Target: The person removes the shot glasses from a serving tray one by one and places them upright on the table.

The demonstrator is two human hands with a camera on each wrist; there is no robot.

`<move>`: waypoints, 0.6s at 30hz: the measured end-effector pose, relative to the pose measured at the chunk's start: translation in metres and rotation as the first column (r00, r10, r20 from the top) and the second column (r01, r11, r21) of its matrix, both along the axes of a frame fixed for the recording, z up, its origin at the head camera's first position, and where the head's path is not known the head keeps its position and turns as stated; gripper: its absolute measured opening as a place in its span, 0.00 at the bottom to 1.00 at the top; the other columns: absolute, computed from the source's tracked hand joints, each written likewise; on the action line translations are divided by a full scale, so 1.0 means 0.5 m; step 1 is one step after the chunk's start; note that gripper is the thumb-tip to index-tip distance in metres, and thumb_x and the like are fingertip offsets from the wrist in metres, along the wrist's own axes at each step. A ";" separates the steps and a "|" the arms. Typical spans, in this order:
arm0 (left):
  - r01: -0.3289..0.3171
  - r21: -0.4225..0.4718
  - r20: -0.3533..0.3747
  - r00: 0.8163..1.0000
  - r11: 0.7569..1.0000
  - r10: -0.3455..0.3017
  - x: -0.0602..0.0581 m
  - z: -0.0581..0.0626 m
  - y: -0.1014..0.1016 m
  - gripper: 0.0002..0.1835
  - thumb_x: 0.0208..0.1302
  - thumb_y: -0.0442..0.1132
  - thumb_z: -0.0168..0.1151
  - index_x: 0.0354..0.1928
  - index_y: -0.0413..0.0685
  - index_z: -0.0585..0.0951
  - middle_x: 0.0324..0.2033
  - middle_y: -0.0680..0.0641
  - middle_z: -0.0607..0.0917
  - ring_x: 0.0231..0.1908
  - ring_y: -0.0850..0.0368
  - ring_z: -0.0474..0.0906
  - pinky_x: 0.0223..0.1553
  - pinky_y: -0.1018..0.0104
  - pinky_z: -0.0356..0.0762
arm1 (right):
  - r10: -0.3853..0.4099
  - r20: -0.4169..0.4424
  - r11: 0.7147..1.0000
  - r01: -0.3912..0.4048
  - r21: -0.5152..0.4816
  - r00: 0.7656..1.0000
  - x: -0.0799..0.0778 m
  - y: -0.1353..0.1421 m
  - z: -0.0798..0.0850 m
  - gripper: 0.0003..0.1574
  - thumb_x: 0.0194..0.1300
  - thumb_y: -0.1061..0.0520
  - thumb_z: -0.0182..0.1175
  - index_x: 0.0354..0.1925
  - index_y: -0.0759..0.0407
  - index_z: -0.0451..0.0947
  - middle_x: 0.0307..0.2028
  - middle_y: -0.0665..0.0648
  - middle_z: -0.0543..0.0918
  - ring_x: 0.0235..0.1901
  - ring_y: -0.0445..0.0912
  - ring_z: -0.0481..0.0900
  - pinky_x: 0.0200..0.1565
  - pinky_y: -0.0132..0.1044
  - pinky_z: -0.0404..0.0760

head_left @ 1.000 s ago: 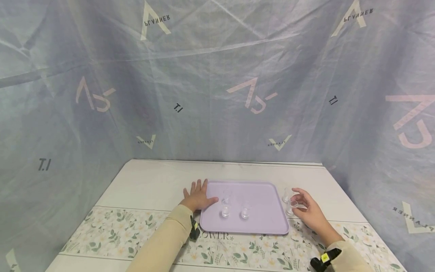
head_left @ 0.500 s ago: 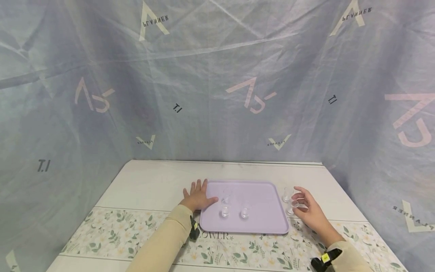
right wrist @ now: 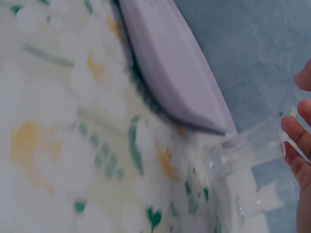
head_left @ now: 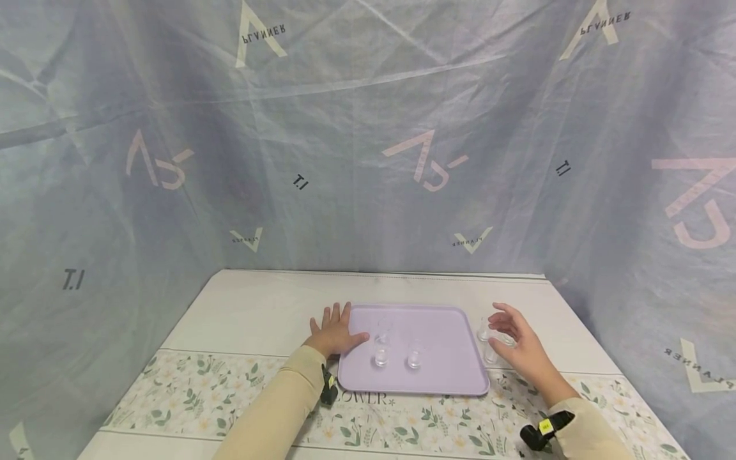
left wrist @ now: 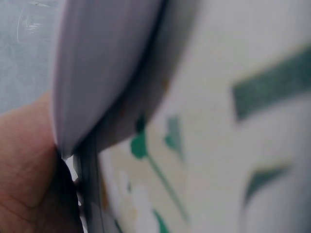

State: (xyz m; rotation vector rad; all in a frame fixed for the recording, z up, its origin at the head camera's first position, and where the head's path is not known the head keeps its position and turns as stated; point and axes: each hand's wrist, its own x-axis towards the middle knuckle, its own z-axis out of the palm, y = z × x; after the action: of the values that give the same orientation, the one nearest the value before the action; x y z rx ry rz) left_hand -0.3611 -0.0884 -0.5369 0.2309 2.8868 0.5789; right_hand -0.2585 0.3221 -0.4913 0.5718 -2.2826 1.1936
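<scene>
My left hand (head_left: 336, 333) rests with spread fingers at the left edge of a lilac tray (head_left: 445, 348), the thumb over its rim. On the tray's left half stand small clear cups: a front-left cup (head_left: 382, 358), a front-right cup (head_left: 414, 360) and a fainter back cup (head_left: 383, 337). Right of the tray, my right hand (head_left: 524, 345) hovers with loosely bent fingers, thumb apart, holding nothing visible. Around it are a clear cup (head_left: 484, 330), a nearer cup (head_left: 490, 354) and another, partly hidden cup (head_left: 509, 340). In the right wrist view, fingertips are close to a cup's rim (right wrist: 272, 128).
The table (head_left: 276, 306) is white, with a floral band (head_left: 213, 383) across its front. Grey-blue curtains (head_left: 356, 160) enclose the back and both sides. A black wrist camera (head_left: 328, 390) sits on the left sleeve, another (head_left: 543, 431) on the right.
My right hand has shifted upward and slightly away from the near right-hand cup, and a cup behind the fingers now shows. My left hand and the tray have stayed put.
</scene>
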 end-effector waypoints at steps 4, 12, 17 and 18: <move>0.002 0.010 -0.008 1.000 1.000 -0.002 0.005 0.005 0.000 0.58 0.63 0.75 0.54 0.82 0.53 0.41 0.80 0.38 0.39 0.78 0.38 0.29 0.70 0.29 0.23 | 0.020 -0.010 1.000 -0.020 -0.014 1.000 -0.004 -0.018 0.014 0.48 0.54 0.79 0.67 0.71 0.65 0.64 0.47 0.68 0.79 0.50 0.44 0.78 0.58 0.19 0.69; 0.005 0.018 -0.029 1.000 1.000 -0.004 0.013 0.008 0.001 0.58 0.62 0.75 0.54 0.82 0.51 0.42 0.80 0.37 0.41 0.78 0.36 0.31 0.70 0.28 0.25 | 0.045 -0.010 0.999 -0.045 -0.018 0.999 -0.016 -0.054 0.025 0.48 0.54 0.79 0.68 0.70 0.64 0.65 0.48 0.67 0.80 0.51 0.48 0.80 0.59 0.20 0.69; 0.004 0.018 -0.026 1.000 1.000 -0.004 0.012 0.006 0.001 0.58 0.62 0.75 0.54 0.82 0.52 0.42 0.80 0.37 0.41 0.78 0.37 0.30 0.70 0.28 0.25 | 0.064 -0.030 0.998 -0.065 -0.021 0.997 -0.018 -0.083 0.032 0.48 0.51 0.81 0.68 0.69 0.68 0.64 0.47 0.65 0.80 0.48 0.61 0.80 0.58 0.24 0.73; 0.004 0.017 -0.025 1.000 1.000 -0.004 0.012 0.005 0.000 0.58 0.62 0.75 0.54 0.82 0.52 0.42 0.80 0.38 0.41 0.78 0.37 0.30 0.70 0.28 0.25 | 0.070 -0.026 0.997 -0.070 -0.022 0.997 -0.014 -0.092 0.039 0.48 0.51 0.81 0.67 0.69 0.70 0.64 0.47 0.64 0.79 0.48 0.62 0.80 0.58 0.26 0.74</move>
State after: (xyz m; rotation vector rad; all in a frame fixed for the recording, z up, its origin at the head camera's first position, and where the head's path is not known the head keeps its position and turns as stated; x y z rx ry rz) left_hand -0.3553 -0.0883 -0.5345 0.2479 2.9059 0.6045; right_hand -0.2653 0.2761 -0.4719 0.6594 -2.2421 1.2366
